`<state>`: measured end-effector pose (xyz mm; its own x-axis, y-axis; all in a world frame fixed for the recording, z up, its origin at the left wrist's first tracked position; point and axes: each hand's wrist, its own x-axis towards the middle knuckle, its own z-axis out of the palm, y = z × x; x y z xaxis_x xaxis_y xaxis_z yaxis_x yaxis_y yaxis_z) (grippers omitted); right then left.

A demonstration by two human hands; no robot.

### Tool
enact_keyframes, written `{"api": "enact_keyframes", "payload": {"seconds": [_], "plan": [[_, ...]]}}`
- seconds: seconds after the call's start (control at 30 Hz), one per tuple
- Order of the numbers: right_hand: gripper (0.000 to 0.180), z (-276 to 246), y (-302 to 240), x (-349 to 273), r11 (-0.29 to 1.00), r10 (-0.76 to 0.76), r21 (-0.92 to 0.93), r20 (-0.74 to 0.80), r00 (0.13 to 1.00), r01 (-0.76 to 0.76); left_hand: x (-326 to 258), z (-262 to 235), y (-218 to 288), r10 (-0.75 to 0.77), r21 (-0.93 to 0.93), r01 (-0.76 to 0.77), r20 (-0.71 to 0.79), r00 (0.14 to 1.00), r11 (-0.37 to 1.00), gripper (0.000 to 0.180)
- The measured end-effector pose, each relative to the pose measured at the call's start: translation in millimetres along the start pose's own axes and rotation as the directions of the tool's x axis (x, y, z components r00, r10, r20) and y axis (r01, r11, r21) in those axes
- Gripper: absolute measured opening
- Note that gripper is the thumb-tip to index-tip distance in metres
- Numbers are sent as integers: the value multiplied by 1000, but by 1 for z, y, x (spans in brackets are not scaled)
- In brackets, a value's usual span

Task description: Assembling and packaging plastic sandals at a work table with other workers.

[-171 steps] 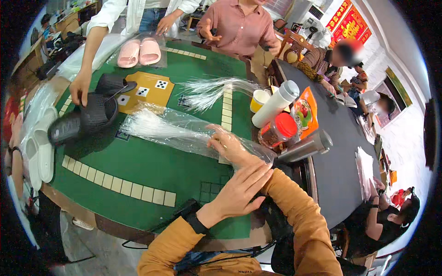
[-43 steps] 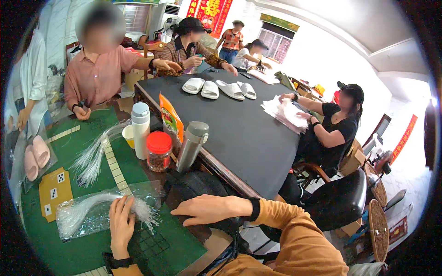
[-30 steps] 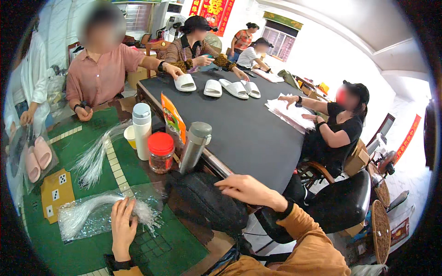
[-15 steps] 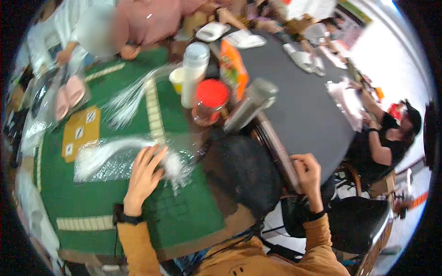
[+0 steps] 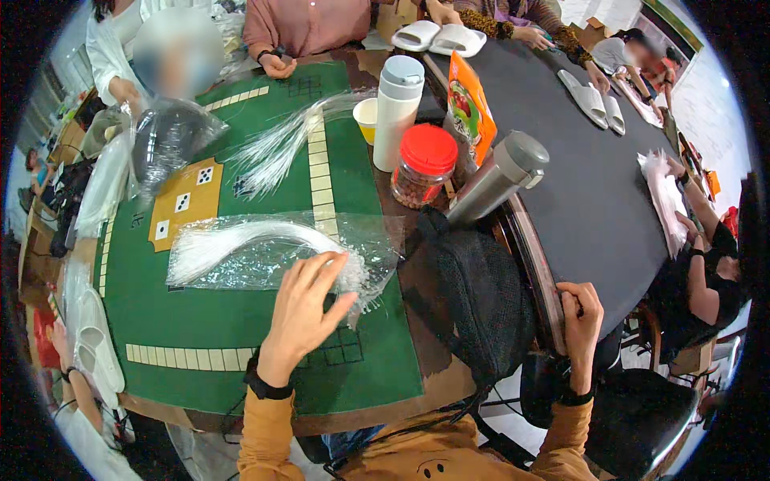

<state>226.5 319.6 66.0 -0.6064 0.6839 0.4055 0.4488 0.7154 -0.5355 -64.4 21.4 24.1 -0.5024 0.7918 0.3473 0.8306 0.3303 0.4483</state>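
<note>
The left hand (image 5: 301,321) is open, gripping nothing, with white strands (image 5: 241,240) at its fingertips, where a sideways sweep could, in judgement, tangle their splayed ends; the right hand (image 5: 583,317) appears curled, grip indeterminable.

A crinkled, glossy plastic bag (image 5: 241,275) and smooth white strands (image 5: 215,248) contrast with a matt green table (image 5: 192,317) and satin-finish metal flask (image 5: 499,183).

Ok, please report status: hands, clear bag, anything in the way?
Left hand: open, over right part of clear bag with white strands, on green mat. Right hand: fingers curled, at edge of gray table. Black bag: right of strands, apart.
</note>
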Motion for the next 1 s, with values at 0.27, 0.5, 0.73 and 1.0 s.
{"api": "enact_keyframes", "payload": {"seconds": [0.27, 0.5, 0.73, 1.0], "plan": [[13, 4, 5, 0, 999, -30, 20, -26, 999, 31, 4, 42, 19, -100, 57, 105, -96, 990, 993, 65], [14, 2, -3, 2, 1000, -9, -3, -17, 1000, 9, 2, 45, 17, -147, -149, 119, -188, 971, 982, 36], [19, 16, -89, -19, 966, -200, 198, 146, 969, 169, -3, 27, 21, -259, -424, 116, -297, 919, 898, 22], [60, 120, -149, -31, 878, -478, 272, 427, 768, 394, -13, 17, 32, -297, -515, 124, -268, 916, 848, 23]]}}
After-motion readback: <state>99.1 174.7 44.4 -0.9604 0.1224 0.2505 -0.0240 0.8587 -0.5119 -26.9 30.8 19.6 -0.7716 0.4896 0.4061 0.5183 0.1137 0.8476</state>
